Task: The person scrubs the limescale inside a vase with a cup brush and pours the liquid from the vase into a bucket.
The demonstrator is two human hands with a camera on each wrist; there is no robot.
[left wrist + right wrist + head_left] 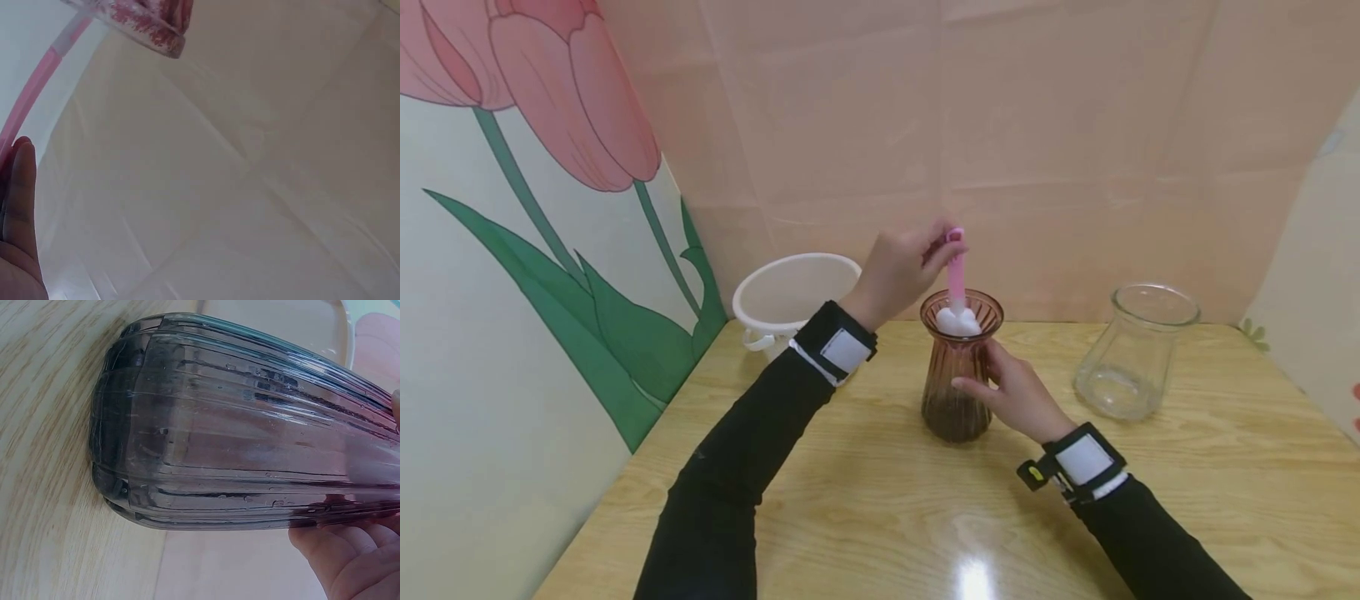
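Overhead, the left hand (901, 271) pinches a pink brush (956, 275) whose white head sits in the mouth of the ribbed vase (957, 375), mid-table (880, 500), while the right hand (1018, 396) curls around its body. Left wrist: a finger (22, 194) lies beside the thin, likely bendy handle (34, 87). Right wrist: fingers (350, 556) wrap wet glass (237, 462), probably slippery and fragile, best gripped at the waist; no writing shows.

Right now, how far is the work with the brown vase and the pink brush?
Done: the pink brush has its white sponge head in the mouth of the brown vase. In hand: the left hand grips the handle, and the right hand steadies the vase on the table. Left: the head sits only at the rim; the clear vase stands untouched.
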